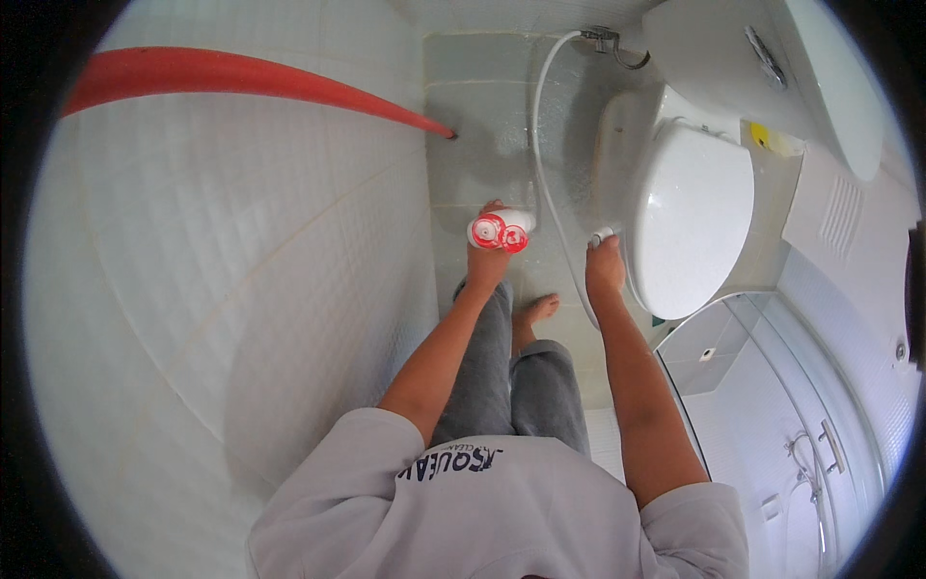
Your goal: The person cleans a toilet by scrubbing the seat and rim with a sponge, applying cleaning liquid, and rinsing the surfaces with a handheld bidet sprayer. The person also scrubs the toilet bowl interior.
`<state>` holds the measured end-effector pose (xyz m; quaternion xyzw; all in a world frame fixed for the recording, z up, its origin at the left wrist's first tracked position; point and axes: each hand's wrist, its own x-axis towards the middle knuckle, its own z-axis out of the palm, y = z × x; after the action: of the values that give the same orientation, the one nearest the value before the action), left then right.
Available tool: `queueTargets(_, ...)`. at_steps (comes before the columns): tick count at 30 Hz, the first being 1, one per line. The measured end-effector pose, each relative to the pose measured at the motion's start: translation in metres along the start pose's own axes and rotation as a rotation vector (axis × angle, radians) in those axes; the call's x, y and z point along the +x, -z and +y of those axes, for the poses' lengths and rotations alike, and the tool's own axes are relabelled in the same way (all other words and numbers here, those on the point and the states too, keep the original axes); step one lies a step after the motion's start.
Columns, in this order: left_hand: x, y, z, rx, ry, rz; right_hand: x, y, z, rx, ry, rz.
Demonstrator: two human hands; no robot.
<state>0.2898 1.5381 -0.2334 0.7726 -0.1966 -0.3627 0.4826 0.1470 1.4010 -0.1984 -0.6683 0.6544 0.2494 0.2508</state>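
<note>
My left hand (pixel 486 262) is wrapped around a white plastic bottle (pixel 517 219). Its red flip-top cap (pixel 488 230) faces up toward me, with the lid swung open to the right side. My right hand (pixel 605 269), beside the toilet's near left edge, grips a white hand sprayer (pixel 601 235), only its head showing past the fingers. A white hose (pixel 539 145) runs from a chrome valve (pixel 600 36) at the far wall down behind my right forearm; its join to the sprayer is hidden.
The toilet's white lid (pixel 694 224) is down. A red pole (pixel 253 76) slants across the upper left, its thin end by the grey tiled floor (pixel 477 87), which looks wet. White tiled wall (pixel 239 217) borders my left. A curved glass shower enclosure (pixel 767 362) stands at right.
</note>
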Motion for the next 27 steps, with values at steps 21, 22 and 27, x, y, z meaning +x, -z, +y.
queueTargets(21,-0.036,0.027,0.111,0.087,0.008,-0.502,-0.175,0.022,0.131,1.244,-0.453,0.633)
queueTargets(22,-0.005,0.045,0.140,0.140,-0.071,-0.604,-0.177,0.057,0.099,1.278,-0.488,0.671)
queueTargets(27,-0.066,-0.008,0.123,0.047,0.151,-0.756,-0.180,0.036,0.149,1.832,-0.532,0.600)
